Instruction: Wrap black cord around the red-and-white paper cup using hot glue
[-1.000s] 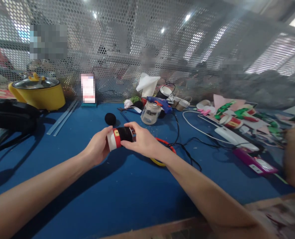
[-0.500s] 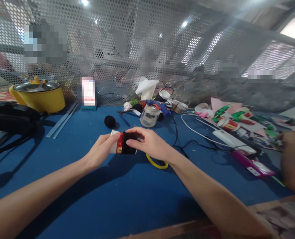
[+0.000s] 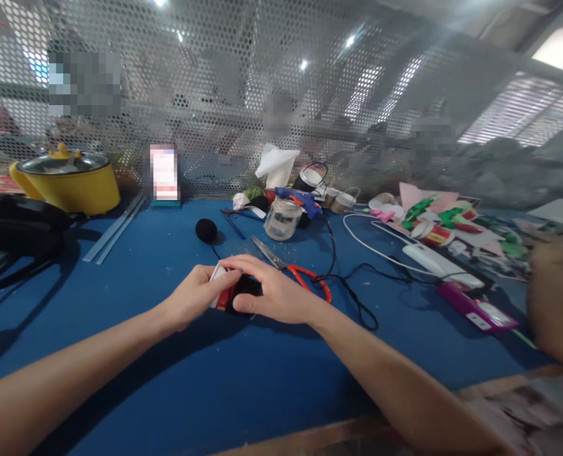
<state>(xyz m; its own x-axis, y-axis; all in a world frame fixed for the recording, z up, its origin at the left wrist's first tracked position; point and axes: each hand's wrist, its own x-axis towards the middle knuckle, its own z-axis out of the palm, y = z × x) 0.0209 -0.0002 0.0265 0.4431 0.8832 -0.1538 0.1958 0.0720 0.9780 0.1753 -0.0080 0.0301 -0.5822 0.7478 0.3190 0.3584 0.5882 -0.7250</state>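
Observation:
Both my hands hold a small paper cup (image 3: 228, 292) with white, red and black bands, lying on its side low over the blue table (image 3: 243, 373). My left hand (image 3: 193, 299) grips its white end with curled fingers. My right hand (image 3: 266, 292) is closed over the black part from above, covering most of it. Red-handled scissors (image 3: 295, 269) lie just behind my right hand. A black pompom (image 3: 206, 230) sits a little farther back.
A glass jar (image 3: 284, 219) and a blue glue gun (image 3: 300, 201) stand at the back, with black and white cables (image 3: 352, 282) to the right. Decorated cups and paper scraps (image 3: 445, 223) lie far right. A yellow pot (image 3: 67, 180) stands back left. Another person's arm (image 3: 554, 304) is at the right edge.
My hands have lowered the cup toward the table and nearer to me. My right hand now covers more of it from above. The scissors are now uncovered behind my hand.

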